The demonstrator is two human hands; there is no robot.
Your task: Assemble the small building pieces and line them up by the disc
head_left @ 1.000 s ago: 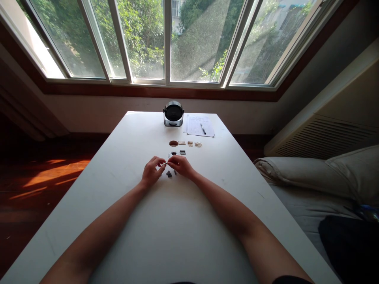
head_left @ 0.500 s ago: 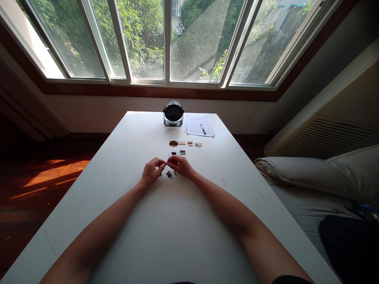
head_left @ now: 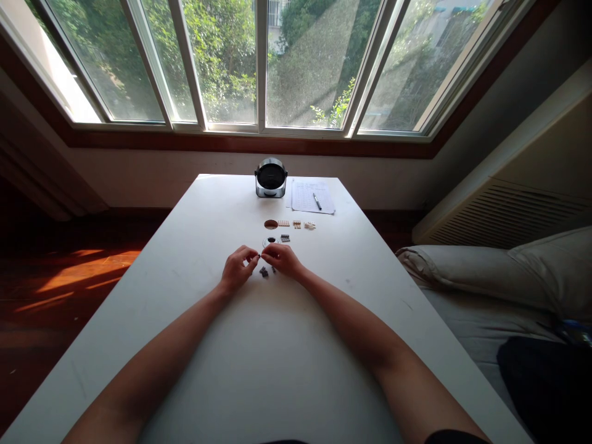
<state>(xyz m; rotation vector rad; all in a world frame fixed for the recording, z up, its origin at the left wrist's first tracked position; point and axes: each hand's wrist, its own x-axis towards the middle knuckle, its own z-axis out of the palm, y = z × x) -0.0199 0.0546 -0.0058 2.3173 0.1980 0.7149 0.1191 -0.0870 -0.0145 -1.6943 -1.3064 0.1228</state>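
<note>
Paper sheet (head_left: 312, 196) — writing too small; illegible

**A Room at Home**

It was a lived-in home room. A white surface (head_left: 277, 370) stood below a wide bay window (head_left: 259, 61) facing trees, well beyond the fingers (head_left: 252, 254). Right of them lay a bed (head_left: 462, 317) with a pillow (head_left: 485, 265); left of them, sunlit wooden floor (head_left: 69, 271).

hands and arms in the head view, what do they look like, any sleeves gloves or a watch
Both the left hand and right hand are bare, no gloves. The forearms are uncovered, with no watch or band showing. A dark sleeve edge shows at the right upper arm, by the picture's bottom edge. Rings: too small to tell.
</note>
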